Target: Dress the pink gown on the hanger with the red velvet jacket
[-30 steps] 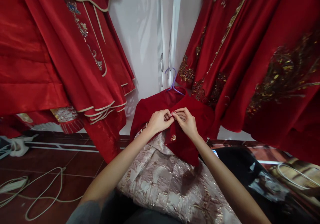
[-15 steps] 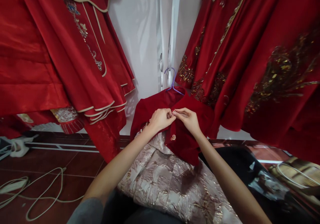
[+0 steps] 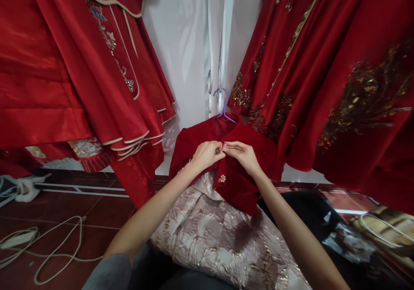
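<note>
A short red jacket [image 3: 192, 137] hangs from a purple hanger [image 3: 224, 108] in front of me. My left hand [image 3: 207, 155] is closed in a pinch at the jacket's front edge, near the neck. Facing it, my right hand [image 3: 244, 156] pinches the other front edge. A small pearly button [image 3: 224, 145] shows between the fingertips; whether it is fastened I cannot tell. Lower on the front sits a second jewelled button [image 3: 221, 178]. Under the jacket a pale pink and gold brocade garment [image 3: 207, 238] spreads over my lap.
Red embroidered gowns hang on the left [image 3: 113, 100] and on the right [image 3: 323, 87], before a white wall [image 3: 174, 44]. A white cord [image 3: 79, 238] lies on the tiled floor. At the lower right are a dark bag [image 3: 297, 208] and clear plastic packaging [image 3: 347, 242].
The two hands stay at the same button with small finger movements. The right fingers are a little straighter, and the lower button has shifted slightly left.
</note>
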`<action>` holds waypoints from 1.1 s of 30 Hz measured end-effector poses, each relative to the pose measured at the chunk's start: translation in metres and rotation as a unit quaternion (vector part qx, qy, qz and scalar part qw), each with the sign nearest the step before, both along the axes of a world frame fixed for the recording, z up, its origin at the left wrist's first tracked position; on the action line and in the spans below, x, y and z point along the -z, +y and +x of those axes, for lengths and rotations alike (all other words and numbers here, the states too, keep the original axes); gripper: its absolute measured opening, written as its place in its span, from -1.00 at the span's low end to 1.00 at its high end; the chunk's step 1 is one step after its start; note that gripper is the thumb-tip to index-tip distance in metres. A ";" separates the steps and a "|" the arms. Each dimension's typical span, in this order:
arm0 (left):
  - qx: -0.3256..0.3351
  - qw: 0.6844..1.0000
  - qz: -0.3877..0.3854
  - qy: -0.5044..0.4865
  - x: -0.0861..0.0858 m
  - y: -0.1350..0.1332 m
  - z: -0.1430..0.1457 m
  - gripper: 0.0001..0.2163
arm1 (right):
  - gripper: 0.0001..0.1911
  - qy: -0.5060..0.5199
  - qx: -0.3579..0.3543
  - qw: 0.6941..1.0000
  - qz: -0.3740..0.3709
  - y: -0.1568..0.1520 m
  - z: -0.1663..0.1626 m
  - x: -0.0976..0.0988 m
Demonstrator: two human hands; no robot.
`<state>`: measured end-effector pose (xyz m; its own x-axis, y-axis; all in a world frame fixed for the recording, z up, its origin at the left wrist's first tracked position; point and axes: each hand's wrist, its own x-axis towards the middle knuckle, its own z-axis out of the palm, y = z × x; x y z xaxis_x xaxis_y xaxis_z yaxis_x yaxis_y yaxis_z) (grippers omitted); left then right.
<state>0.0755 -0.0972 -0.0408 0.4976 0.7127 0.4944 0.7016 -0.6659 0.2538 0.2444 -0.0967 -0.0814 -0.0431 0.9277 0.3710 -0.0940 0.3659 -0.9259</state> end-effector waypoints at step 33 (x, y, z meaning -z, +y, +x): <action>-0.169 0.957 0.105 -0.212 0.097 -0.098 -0.047 -0.90 | -0.64 -0.030 0.194 0.979 -0.047 -0.082 0.015 0.010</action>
<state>0.0282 -0.1948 -0.1374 -0.0211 0.6603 0.7507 0.7494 -0.4866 0.4491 0.2596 -0.1784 -0.0911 0.3011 0.9080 0.2913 0.0910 0.2767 -0.9566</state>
